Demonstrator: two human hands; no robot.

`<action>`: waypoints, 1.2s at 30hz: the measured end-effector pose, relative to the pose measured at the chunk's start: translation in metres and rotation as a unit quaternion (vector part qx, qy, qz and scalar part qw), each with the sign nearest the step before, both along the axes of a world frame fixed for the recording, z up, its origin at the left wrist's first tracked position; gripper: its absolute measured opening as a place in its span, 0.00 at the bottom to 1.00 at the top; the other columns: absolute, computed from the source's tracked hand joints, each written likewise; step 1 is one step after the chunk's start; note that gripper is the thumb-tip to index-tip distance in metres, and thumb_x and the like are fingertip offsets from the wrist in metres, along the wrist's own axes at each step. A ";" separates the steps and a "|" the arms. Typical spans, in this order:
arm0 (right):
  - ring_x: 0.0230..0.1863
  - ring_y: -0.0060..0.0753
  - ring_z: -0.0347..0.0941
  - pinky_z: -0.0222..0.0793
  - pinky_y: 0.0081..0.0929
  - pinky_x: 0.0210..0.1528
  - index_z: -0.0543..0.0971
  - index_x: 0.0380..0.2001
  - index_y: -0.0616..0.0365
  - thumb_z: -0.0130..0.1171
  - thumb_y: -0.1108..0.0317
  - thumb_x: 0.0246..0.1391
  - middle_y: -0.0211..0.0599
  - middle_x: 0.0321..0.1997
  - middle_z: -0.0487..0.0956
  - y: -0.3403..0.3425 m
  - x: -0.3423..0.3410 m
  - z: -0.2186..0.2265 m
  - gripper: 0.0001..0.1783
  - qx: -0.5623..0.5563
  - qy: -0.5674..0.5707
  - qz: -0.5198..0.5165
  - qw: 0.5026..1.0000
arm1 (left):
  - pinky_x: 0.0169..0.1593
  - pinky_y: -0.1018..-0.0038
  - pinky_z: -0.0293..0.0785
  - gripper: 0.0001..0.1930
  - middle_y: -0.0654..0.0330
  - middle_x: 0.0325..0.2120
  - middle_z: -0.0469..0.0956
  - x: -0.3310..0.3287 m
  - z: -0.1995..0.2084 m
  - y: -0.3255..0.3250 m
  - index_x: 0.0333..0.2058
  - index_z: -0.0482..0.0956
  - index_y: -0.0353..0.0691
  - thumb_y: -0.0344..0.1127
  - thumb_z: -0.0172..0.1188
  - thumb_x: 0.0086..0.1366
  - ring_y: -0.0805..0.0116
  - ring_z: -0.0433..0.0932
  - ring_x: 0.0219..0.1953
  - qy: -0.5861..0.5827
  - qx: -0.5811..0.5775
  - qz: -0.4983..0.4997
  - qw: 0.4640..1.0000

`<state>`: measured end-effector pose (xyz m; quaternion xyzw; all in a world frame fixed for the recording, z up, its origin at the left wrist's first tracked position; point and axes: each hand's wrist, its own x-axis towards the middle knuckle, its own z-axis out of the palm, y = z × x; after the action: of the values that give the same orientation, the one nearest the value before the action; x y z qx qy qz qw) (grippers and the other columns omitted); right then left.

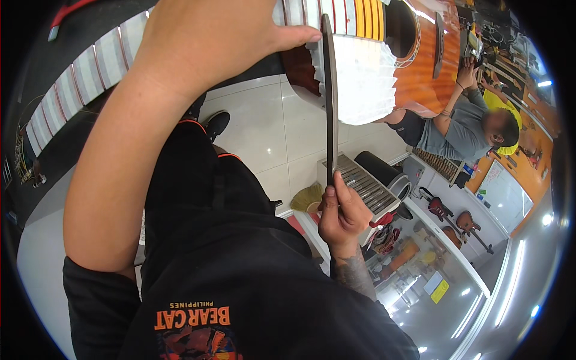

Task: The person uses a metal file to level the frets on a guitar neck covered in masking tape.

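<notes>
Gripping the near end of the dark file-like bar (330,108), the right hand (345,219) is closed, thumb and forefinger uppermost. From this hand the bar extends away from the person, past the white masking tape (363,78) on the acoustic guitar (423,81). Its long axis crosses the taped fretboard (105,60) roughly at right angles, with the far end over the fretboard. The left hand (219,30) is positioned nearer that far end, forearm arched, thumb extended toward the bar; contact and finger closure cannot be told.
</notes>
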<state>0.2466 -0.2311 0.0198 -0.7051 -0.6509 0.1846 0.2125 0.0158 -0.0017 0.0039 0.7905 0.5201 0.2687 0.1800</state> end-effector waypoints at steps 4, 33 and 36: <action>0.19 0.28 0.72 0.70 0.22 0.26 0.85 0.51 0.63 0.66 0.84 0.53 0.38 0.21 0.77 -0.001 0.000 0.001 0.20 0.010 -0.007 0.006 1.000 | 0.48 0.62 0.80 0.26 0.52 0.39 0.85 -0.004 -0.014 0.009 0.45 0.84 0.34 0.49 0.73 0.57 0.53 0.85 0.41 -0.015 -0.041 -0.019 0.999; 0.21 0.32 0.74 0.71 0.25 0.27 0.85 0.50 0.63 0.67 0.85 0.50 0.41 0.23 0.79 0.001 -0.001 0.003 0.22 -0.003 -0.029 0.012 0.999 | 0.46 0.63 0.82 0.26 0.52 0.39 0.85 -0.003 -0.005 0.007 0.47 0.84 0.33 0.49 0.71 0.59 0.56 0.85 0.41 -0.034 -0.057 -0.018 0.998; 0.19 0.31 0.72 0.70 0.24 0.27 0.85 0.51 0.64 0.66 0.84 0.53 0.40 0.22 0.78 0.040 -0.014 0.001 0.21 0.042 -0.060 0.036 0.997 | 0.45 0.63 0.81 0.25 0.52 0.38 0.85 -0.005 -0.009 0.007 0.46 0.84 0.33 0.48 0.71 0.58 0.55 0.85 0.41 -0.009 -0.050 -0.022 0.998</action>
<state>0.2321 -0.1912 0.0209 -0.6813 -0.6947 0.1222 0.1955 0.0112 0.0055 -0.0053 0.7891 0.5141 0.2455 0.2297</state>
